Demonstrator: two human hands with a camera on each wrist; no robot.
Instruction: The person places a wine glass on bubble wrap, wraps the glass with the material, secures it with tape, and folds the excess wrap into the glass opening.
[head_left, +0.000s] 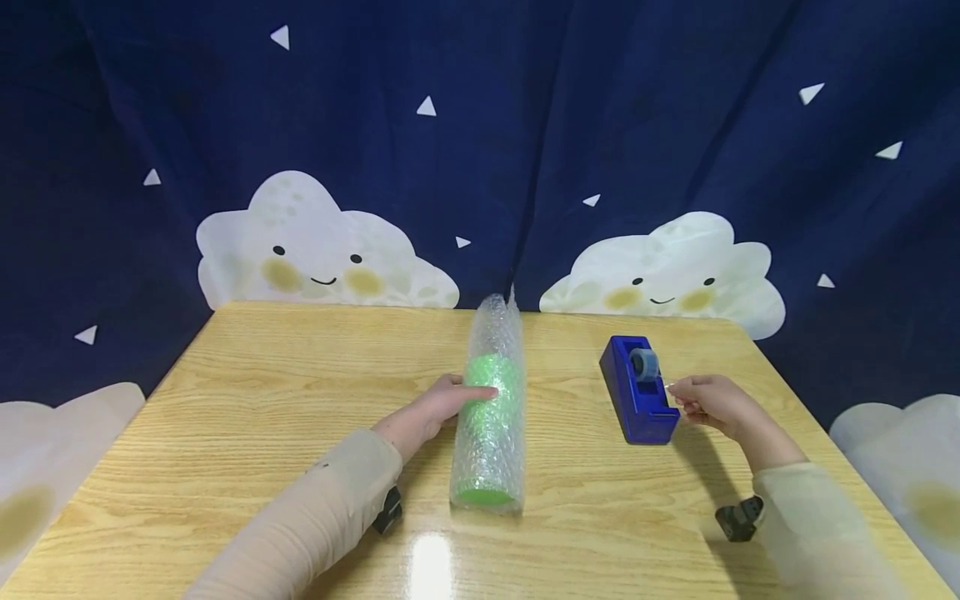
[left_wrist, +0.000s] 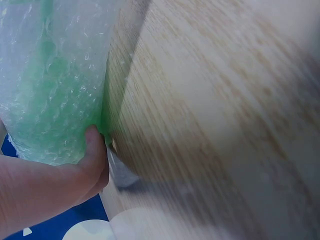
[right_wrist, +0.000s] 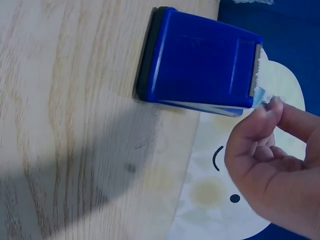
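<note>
A green cylindrical thing wrapped in bubble wrap [head_left: 487, 454] lies lengthwise on the wooden table. My left hand [head_left: 442, 404] grips it around the middle, one digit across its top and others at its left side. In the left wrist view, fingertips press against the bubble wrap [left_wrist: 55, 95]. To the right stands a blue tape dispenser [head_left: 637, 400] with a roll of clear tape [head_left: 644, 365] in it. My right hand [head_left: 712, 404] is beside its cutter end. In the right wrist view, thumb and forefinger pinch the tape end [right_wrist: 270, 98] close to the serrated blade [right_wrist: 255, 70].
The wooden table [head_left: 300, 375] reaches back to a dark blue curtain [head_left: 480, 125] with smiling clouds and white triangles. The far, twisted end of the bubble wrap lies at the table's back edge. A dark wrist camera [head_left: 738, 518] hangs under the right sleeve.
</note>
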